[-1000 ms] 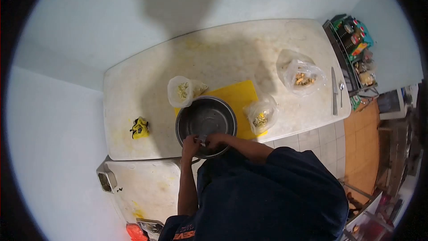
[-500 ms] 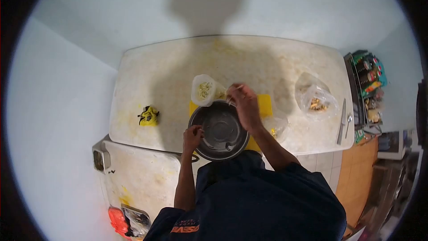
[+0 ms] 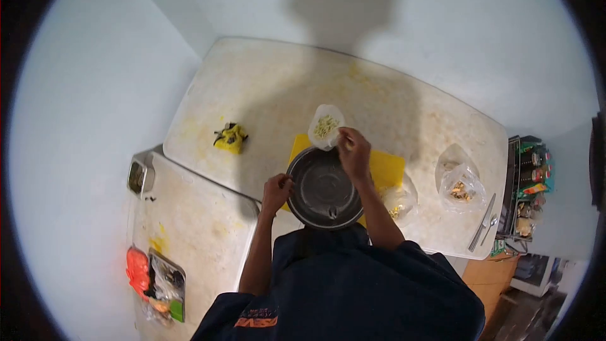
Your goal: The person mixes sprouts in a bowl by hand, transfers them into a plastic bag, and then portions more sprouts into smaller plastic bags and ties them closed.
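Observation:
A dark metal bowl (image 3: 325, 188) stands at the near edge of the table, partly over a yellow cutting board (image 3: 386, 169). Wet-looking highlights show on its inner surface. My left hand (image 3: 276, 193) is at the bowl's left rim, fingers curled together; whatever they pinch is too small to make out. Just beyond the bowl sits a white plastic tub (image 3: 320, 113) with pale, thin, sprout-like pieces (image 3: 326, 127) inside. Against the tub's right side, above the bowl's far rim, my right hand (image 3: 355, 153) has its fingers closed, and their contents are hidden.
Clear bags (image 3: 401, 201) lie right of the board, one holding brownish pieces (image 3: 461, 192). A knife (image 3: 483, 222) and spoon (image 3: 490, 228) rest at the right edge. A yellow-and-black bundle (image 3: 231, 137) lies left. Bottles fill a rack (image 3: 533, 167); a tray (image 3: 180, 306) stands lower left.
My right hand has come down from its blurred position to the tub's right side. My left hand has shifted outward to the bowl's rim. The whole view has turned and shifted.

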Demonstrator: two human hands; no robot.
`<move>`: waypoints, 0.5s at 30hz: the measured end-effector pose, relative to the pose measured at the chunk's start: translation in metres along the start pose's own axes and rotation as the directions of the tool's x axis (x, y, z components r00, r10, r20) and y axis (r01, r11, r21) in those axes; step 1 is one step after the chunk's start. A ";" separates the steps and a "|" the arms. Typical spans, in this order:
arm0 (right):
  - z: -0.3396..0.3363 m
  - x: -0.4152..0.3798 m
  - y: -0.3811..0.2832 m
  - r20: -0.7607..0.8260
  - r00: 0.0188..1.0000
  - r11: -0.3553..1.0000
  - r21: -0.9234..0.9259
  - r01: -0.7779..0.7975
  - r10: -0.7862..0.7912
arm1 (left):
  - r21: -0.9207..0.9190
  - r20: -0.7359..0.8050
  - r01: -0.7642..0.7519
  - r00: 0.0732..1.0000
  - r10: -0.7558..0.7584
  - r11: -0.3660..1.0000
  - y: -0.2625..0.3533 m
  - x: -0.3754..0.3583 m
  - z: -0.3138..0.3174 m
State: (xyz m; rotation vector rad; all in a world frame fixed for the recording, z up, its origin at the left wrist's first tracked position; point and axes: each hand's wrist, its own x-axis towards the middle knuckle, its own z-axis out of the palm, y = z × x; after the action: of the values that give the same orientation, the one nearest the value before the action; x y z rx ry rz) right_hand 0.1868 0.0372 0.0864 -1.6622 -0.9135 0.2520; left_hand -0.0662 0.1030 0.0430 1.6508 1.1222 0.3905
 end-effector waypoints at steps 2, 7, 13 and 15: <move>-0.015 -0.011 0.003 0.045 0.998 0.998 -0.022 -0.052 0.053 | 0.023 -0.053 0.000 0.999 0.002 1.000 -0.008 0.000 0.002; -0.027 -0.056 0.036 0.372 0.924 0.976 -0.219 -0.003 0.087 | 0.110 -0.066 -0.080 0.994 0.087 0.991 -0.001 -0.009 0.011; 0.015 -0.058 0.088 0.765 0.643 0.796 -0.377 0.474 -0.020 | 0.180 0.022 -0.257 0.966 0.257 0.950 -0.007 0.005 0.042; 0.033 -0.048 0.090 0.857 0.508 0.683 -0.319 0.657 -0.089 | 0.308 0.114 -0.337 0.942 0.317 0.890 -0.024 0.017 0.062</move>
State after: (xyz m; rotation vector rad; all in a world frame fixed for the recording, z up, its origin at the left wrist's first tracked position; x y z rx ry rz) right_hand 0.1735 0.0263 -0.0197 -1.8489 -2.2813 0.4120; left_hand -0.0247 0.0819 -0.0073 2.1415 0.8929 0.3802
